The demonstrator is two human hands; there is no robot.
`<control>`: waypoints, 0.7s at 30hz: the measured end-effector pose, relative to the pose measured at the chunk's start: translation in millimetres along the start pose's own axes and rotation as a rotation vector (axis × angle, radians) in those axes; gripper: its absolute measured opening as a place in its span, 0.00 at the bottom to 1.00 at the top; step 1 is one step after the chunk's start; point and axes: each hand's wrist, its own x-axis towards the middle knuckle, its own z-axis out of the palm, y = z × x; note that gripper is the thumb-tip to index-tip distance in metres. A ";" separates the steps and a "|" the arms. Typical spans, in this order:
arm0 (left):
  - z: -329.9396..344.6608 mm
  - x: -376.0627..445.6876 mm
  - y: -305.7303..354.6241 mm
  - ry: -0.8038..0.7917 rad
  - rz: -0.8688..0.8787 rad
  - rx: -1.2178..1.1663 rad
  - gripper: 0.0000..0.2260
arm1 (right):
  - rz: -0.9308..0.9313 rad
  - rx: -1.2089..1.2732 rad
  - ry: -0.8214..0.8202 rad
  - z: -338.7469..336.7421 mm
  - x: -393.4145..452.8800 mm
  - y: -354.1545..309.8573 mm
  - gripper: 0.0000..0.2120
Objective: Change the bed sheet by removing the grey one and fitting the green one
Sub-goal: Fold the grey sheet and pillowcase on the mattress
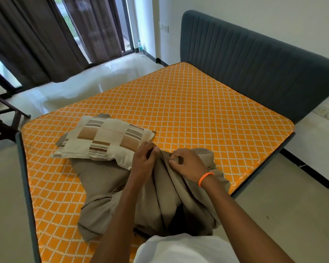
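Observation:
A bunched grey-brown sheet (103, 179) lies in a heap on the near part of the bare orange mattress (198, 111) with its white diamond pattern. My left hand (143, 158) and my right hand (188, 164) both pinch a gathered ridge of this sheet, close together, lifting it slightly. An orange band circles my right wrist. A striped beige and brown pillow (104, 139) rests partly on the sheet, just left of my left hand. No green sheet is visible.
A dark grey padded headboard (254, 63) stands along the right side of the bed. A white low unit (321, 139) sits beyond the bed's right corner. Dark curtains (46, 35), a water bottle (140, 47) on the glossy floor, and a dark wooden stand (2, 120) are on the left.

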 end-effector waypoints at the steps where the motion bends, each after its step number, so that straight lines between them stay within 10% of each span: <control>1: -0.4 0.0 0.2 0.027 -0.007 0.015 0.11 | 0.021 -0.045 0.019 4.7 -0.3 1.2 0.08; 11: -2.8 5.5 5.8 0.463 -0.058 0.178 0.08 | -0.008 -0.239 0.448 63.2 -20.1 6.2 0.07; 21: -1.3 8.1 9.3 0.517 -0.055 0.218 0.09 | 0.063 -0.301 0.443 88.1 -17.5 28.2 0.07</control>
